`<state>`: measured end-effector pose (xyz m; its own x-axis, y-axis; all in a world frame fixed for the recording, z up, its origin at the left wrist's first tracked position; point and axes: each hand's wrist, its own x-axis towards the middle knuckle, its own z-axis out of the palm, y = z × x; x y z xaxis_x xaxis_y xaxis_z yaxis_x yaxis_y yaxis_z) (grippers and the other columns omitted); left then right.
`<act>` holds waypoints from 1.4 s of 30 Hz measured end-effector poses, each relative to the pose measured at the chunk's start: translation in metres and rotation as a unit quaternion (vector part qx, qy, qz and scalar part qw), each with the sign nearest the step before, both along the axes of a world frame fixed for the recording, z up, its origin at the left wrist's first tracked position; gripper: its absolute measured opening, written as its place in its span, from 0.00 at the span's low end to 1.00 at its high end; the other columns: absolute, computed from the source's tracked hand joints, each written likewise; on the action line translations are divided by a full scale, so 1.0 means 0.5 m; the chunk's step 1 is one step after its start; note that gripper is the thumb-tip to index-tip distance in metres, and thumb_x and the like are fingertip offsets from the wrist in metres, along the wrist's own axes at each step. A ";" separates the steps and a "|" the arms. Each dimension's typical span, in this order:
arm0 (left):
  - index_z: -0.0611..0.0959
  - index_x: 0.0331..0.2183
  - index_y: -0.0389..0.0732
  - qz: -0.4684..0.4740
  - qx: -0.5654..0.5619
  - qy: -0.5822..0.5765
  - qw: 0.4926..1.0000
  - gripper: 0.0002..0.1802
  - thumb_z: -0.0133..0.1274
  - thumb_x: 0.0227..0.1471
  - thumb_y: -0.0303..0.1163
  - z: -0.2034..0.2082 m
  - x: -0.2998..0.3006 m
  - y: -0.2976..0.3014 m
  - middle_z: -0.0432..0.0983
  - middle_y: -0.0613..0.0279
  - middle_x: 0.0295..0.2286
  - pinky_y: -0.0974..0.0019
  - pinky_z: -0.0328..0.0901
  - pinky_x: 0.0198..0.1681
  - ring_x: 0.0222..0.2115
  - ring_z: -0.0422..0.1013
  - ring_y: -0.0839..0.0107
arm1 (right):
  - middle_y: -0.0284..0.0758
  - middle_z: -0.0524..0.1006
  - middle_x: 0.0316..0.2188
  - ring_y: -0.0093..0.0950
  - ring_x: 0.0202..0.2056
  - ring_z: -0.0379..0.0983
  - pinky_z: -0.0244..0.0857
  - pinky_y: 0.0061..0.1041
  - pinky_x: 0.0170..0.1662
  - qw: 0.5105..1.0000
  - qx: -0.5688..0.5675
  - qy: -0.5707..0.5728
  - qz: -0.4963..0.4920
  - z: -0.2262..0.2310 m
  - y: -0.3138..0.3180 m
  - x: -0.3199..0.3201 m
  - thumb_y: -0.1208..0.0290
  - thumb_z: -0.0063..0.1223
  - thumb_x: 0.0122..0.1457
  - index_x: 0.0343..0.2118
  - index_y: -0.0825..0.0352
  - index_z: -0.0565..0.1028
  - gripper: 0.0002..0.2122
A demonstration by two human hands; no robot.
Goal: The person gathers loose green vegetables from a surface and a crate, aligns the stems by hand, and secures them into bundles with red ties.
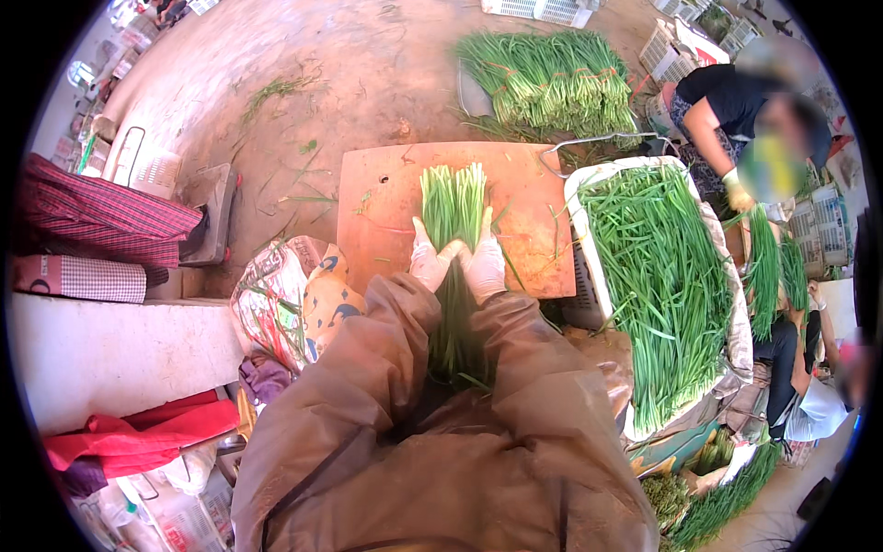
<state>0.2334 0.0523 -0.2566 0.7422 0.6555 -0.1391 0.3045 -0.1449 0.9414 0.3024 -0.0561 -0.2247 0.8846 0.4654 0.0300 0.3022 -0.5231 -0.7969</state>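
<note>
A bunch of garlic chives [452, 202] lies between my two gloved hands, its pale cut ends pointing away from me and its green leaves trailing down toward my lap. My left hand [430, 260] wraps the bunch from the left, and my right hand [484, 264] wraps it from the right, thumbs close together on top. Both hands wear thin whitish gloves. Beneath the pale ends is an orange-brown board [386, 198], with a few loose leaf scraps on it.
Right of the board stands a white crate [596, 267] heaped with loose chives [658, 285]. Tied chive bundles [561, 87] lie beyond the board. At the right a co-worker's gloved hand [739, 195] holds chives. A patterned sack [276, 294] and a red cloth [147, 432] are at left.
</note>
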 end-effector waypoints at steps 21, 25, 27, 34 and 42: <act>0.48 0.59 0.26 -0.036 -0.152 -0.077 0.985 0.49 0.58 0.42 0.29 -0.139 0.025 0.038 0.61 0.35 0.52 0.63 0.56 0.55 0.54 0.60 0.53 | 0.53 0.65 0.53 0.47 0.51 0.66 0.62 0.35 0.52 0.996 0.023 0.055 0.063 0.040 -0.026 0.039 0.76 0.48 0.54 0.65 0.57 0.43 0.37; 0.44 0.59 0.28 -0.059 -0.126 -0.065 0.988 0.53 0.58 0.37 0.22 -0.157 0.030 0.043 0.65 0.44 0.48 0.66 0.61 0.50 0.48 0.65 0.60 | 0.51 0.63 0.55 0.46 0.53 0.64 0.61 0.34 0.52 0.992 0.066 -0.013 0.103 0.012 -0.019 0.032 0.75 0.47 0.56 0.65 0.60 0.42 0.36; 0.42 0.60 0.34 -0.070 -0.106 -0.038 0.991 0.54 0.53 0.33 0.13 -0.109 0.025 0.021 0.70 0.55 0.43 0.69 0.65 0.45 0.41 0.69 0.67 | 0.52 0.63 0.55 0.44 0.57 0.60 0.56 0.33 0.56 0.997 0.015 0.002 0.069 0.034 -0.010 0.003 0.73 0.45 0.57 0.65 0.61 0.40 0.35; 0.37 0.59 0.26 -0.143 0.079 0.188 0.969 0.68 0.65 0.27 0.37 0.049 0.017 0.005 0.59 0.40 0.53 0.63 0.57 0.56 0.53 0.60 0.55 | 0.57 0.48 0.61 0.51 0.58 0.55 0.53 0.36 0.59 0.987 0.000 0.090 0.136 0.037 -0.020 0.044 0.52 0.51 0.55 0.63 0.68 0.33 0.46; 0.37 0.61 0.38 -0.395 -0.171 0.079 0.899 0.62 0.58 0.32 0.14 0.135 -0.007 0.094 0.64 0.53 0.48 0.64 0.63 0.49 0.47 0.65 0.65 | 0.58 0.53 0.59 0.51 0.54 0.61 0.62 0.37 0.52 0.982 -0.177 -0.015 0.061 0.079 0.020 -0.029 0.52 0.64 0.42 0.63 0.67 0.29 0.58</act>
